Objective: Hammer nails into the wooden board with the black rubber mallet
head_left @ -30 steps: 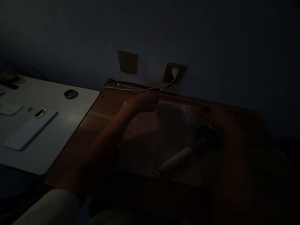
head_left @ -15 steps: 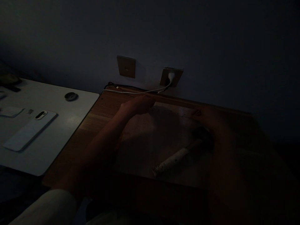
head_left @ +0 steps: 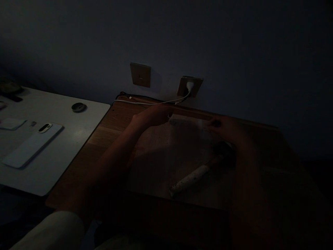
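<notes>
The scene is very dark. My left hand (head_left: 153, 116) reaches forward over a wooden table (head_left: 109, 139), its fingers closed at the far left edge of a pale flat sheet (head_left: 182, 152) lying on the table. At the sheet's far right edge my right hand (head_left: 223, 129) also rests with fingers bent; what either hand pinches is too dim to make out. A hammer with a light handle (head_left: 191, 178) and dark head (head_left: 223, 151) lies on the sheet, just below my right hand.
A white table (head_left: 65, 146) on the left carries a white phone (head_left: 31, 144), a small round dark object (head_left: 78, 107) and other small items. On the wall, a switch plate (head_left: 140, 74) and a socket (head_left: 189, 86) with a white charger cable (head_left: 151, 102) trailing left.
Both hands have drawn slightly closer along the sheet's far edge; the right hand shifted left. The camera view tilted a little, so the wall plates sit lower than a second ago.
</notes>
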`<state>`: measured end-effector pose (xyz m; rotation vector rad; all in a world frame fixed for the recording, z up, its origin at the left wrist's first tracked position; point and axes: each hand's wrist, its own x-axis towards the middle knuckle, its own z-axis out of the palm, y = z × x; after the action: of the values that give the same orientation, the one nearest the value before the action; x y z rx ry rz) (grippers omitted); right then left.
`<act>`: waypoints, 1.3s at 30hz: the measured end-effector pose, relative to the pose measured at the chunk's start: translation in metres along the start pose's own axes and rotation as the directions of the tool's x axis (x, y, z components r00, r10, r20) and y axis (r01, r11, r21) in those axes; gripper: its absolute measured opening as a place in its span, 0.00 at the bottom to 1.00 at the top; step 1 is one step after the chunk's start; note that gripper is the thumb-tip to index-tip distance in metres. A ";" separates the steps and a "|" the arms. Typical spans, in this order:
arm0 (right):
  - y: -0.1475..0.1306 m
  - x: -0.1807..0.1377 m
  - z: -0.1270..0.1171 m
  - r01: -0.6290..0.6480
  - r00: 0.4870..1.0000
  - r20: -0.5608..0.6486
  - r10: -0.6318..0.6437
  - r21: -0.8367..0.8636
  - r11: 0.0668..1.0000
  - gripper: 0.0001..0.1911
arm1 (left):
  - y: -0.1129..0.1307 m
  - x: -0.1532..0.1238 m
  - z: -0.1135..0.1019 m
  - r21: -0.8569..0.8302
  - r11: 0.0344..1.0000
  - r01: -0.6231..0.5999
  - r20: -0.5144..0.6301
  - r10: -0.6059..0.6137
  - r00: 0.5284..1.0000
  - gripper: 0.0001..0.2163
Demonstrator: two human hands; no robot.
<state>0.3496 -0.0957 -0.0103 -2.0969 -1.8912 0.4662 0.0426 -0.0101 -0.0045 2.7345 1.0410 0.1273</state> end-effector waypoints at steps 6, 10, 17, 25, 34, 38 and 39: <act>-0.013 -0.004 -0.001 -0.048 0.997 -0.054 0.052 0.070 0.996 0.03 | -0.003 -0.001 0.001 -0.113 0.994 -0.008 -0.078 -0.001 0.997 0.18; -0.021 -0.007 -0.002 -0.062 0.996 -0.051 0.067 0.093 0.994 0.05 | -0.006 0.000 0.004 -0.098 0.995 -0.024 -0.055 0.019 0.998 0.19; -0.018 -0.009 0.002 -0.057 0.992 -0.109 0.070 0.122 0.991 0.07 | -0.005 0.001 0.004 -0.070 0.997 -0.028 -0.036 0.025 0.999 0.17; -0.009 -0.002 0.004 0.011 1.000 0.018 -0.013 0.109 0.994 0.04 | 0.006 0.000 -0.002 -0.054 0.998 -0.034 -0.003 0.033 0.999 0.13; -0.006 0.002 0.006 0.081 0.996 0.044 -0.076 -0.129 0.988 0.07 | 0.003 0.004 0.008 -0.019 0.996 -0.085 -0.028 0.084 0.996 0.12; -0.007 0.005 0.011 0.103 0.994 0.060 -0.094 -0.156 0.982 0.08 | 0.000 0.008 0.016 0.016 0.997 -0.075 -0.028 0.076 0.997 0.12; -0.007 0.005 0.012 0.106 0.993 0.061 -0.098 -0.159 0.982 0.08 | 0.000 0.009 0.017 0.020 0.997 -0.073 -0.032 0.074 0.997 0.11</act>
<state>0.3392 -0.0897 -0.0185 -2.0912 -2.1205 0.3587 0.0518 -0.0070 -0.0212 2.7975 0.9547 0.1759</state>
